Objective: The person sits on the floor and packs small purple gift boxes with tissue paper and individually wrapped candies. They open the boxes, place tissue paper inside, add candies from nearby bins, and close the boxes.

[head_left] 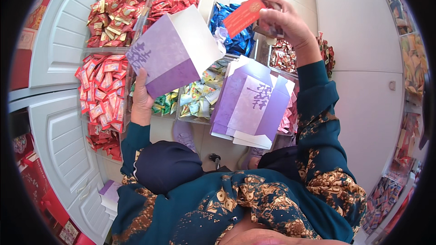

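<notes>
While the left hand (143,100), reaching forward, is clamped on a tilted purple box (175,56) left of upper centre, the raised right hand (290,25) grips a red card (243,17) at upper centre.

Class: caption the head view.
Left hand holding a purple carton, right hand a red card, above bins of wrapped sweets.

Gap between box (169,56) and cartons (254,102)
</notes>
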`<state>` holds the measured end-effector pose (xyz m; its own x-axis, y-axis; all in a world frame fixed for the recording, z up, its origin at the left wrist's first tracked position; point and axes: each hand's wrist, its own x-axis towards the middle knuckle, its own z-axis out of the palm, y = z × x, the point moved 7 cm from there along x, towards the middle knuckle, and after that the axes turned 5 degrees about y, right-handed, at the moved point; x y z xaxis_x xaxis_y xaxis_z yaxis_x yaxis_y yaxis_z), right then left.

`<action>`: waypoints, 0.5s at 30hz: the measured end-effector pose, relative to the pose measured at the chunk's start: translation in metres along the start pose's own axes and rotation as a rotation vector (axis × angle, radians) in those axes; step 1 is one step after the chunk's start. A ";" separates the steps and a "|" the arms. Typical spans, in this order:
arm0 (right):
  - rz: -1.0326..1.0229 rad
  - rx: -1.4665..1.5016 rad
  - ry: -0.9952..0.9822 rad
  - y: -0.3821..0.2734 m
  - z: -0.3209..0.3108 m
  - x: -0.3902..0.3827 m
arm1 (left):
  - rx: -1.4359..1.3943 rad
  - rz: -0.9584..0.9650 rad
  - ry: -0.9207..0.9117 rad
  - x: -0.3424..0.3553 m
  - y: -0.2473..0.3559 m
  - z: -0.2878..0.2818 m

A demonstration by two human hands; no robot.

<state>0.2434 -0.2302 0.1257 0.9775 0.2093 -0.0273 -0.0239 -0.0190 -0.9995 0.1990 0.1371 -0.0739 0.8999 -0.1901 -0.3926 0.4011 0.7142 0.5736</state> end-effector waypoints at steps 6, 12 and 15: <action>0.141 -0.187 0.029 0.003 0.063 0.020 | -0.035 -0.018 0.017 -0.006 -0.004 -0.004; -0.209 -0.018 -0.118 0.021 0.101 0.051 | -0.113 -0.055 -0.041 -0.012 -0.016 -0.008; 0.218 -0.511 0.177 0.084 0.051 0.070 | -0.184 -0.077 -0.017 -0.013 -0.013 -0.019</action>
<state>0.2988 -0.1669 0.0390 0.9826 -0.0186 -0.1850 -0.1674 -0.5218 -0.8365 0.1789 0.1431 -0.0898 0.8711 -0.2590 -0.4172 0.4321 0.8080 0.4005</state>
